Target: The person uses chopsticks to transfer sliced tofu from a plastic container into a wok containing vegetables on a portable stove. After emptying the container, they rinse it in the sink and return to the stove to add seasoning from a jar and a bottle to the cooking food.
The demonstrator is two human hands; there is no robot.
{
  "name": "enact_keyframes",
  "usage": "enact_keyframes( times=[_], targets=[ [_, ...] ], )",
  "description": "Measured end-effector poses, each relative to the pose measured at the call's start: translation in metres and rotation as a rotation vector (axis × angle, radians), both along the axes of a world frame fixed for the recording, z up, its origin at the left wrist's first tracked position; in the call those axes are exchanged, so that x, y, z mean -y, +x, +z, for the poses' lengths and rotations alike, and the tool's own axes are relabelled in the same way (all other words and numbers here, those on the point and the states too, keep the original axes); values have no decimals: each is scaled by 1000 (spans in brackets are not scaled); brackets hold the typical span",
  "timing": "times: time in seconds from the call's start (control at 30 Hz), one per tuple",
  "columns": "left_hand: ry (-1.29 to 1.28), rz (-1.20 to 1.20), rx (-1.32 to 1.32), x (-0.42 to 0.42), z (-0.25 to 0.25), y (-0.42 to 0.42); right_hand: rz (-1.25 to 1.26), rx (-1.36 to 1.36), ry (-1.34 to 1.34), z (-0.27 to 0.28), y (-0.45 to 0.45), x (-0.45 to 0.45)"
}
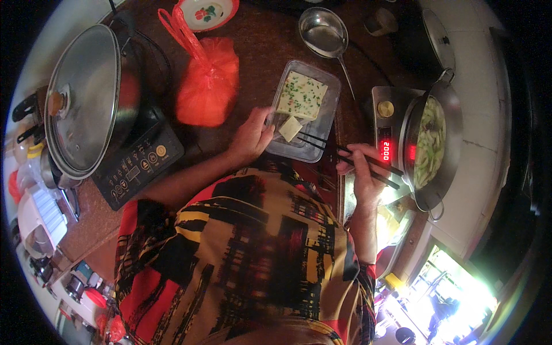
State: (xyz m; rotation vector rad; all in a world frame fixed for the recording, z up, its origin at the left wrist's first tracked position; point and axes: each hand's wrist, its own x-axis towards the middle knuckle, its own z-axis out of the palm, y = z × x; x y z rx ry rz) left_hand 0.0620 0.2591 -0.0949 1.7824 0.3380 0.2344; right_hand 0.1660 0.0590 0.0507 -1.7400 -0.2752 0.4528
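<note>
My left hand (252, 136) grips the left rim of a clear plastic container (302, 152). Inside lies a pale block of food (302, 95) dotted with chopped green herbs, perhaps tofu or steamed egg. A smaller cut piece (290, 128) sits tilted beside the block's near edge. My right hand (365, 172) holds a pair of dark chopsticks (332, 146), whose tips reach into the container at the small piece. To the right, a metal wok (450, 142) with sliced green vegetables (431, 142) stands on a lit induction cooker (385, 114).
A second induction cooker (142, 168) carries a pot under a glass lid (84, 103) on the left. Beyond my left hand stands a tied red plastic bag (209, 86), near a floral enamel dish (207, 15). A metal ladle (323, 32) lies behind the container. Bright light enters at lower right.
</note>
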Motion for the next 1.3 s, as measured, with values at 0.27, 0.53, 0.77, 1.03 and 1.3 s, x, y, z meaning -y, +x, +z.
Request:
enact_keyframes(
  times=[0.27,0.53,0.77,1.03,1.3],
  targets=[
    [-18,-9,2,1,2,1,-69,-58,-34,-6,-8,-11],
    [-9,-15,-12,-1,1,2,183,248,-172,-46,-21,-28],
    [-47,-11,28,-1,-3,0,-375,-381,263,-58,-3,2],
    [92,19,120,2,-25,0,-455,-352,599,-39,-6,61],
    [16,2,164,1,-20,2,-685,364,680,46,17,141]
  ],
)
